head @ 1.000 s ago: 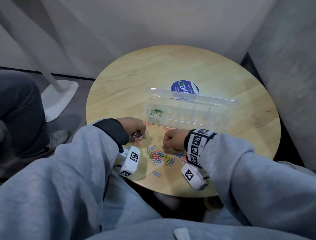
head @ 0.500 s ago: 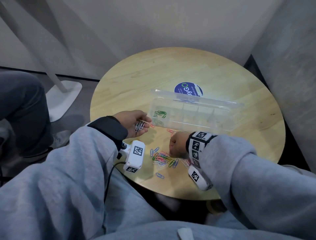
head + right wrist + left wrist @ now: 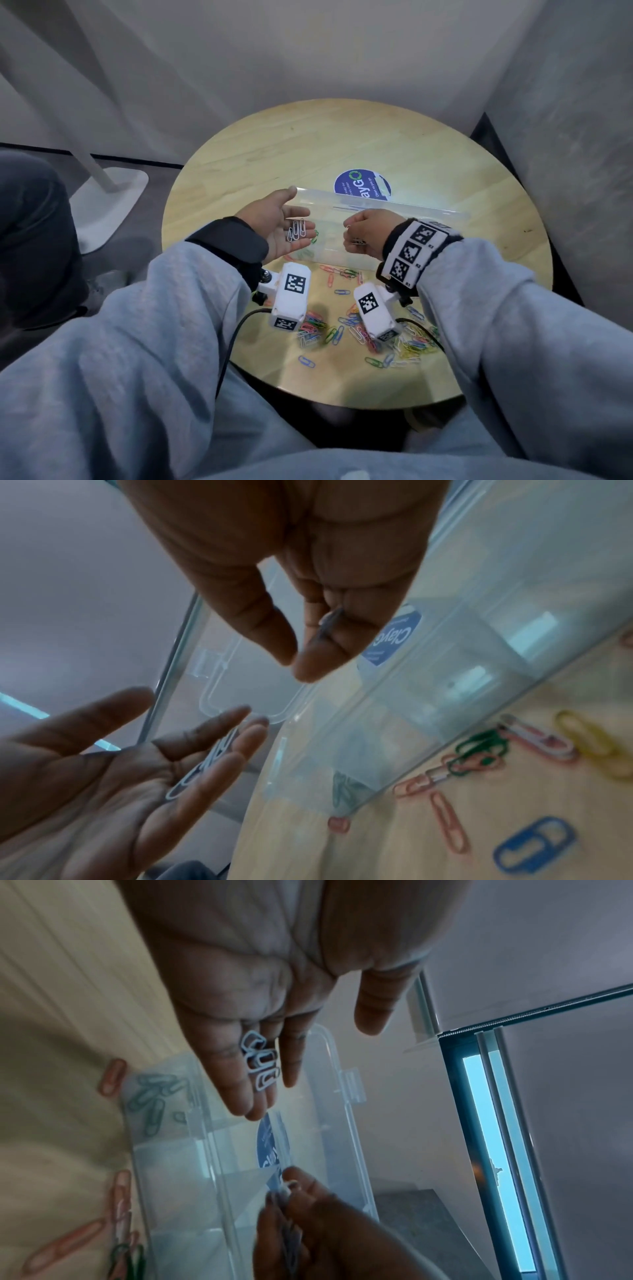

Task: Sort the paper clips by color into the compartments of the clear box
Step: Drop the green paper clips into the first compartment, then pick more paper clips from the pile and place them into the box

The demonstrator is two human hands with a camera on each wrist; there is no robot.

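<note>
Round wooden table (image 3: 428,164) (grey walls) bears scattered clips (image 3: 394,342), possibly tangled.

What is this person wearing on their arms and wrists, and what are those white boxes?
Both arms wear light grey sweatshirt sleeves with dark cuffs. The right wrist carries a black band of square black-and-white markers. Under each wrist hangs a small white camera box bearing similar markers, with a black cable trailing from it.
</note>
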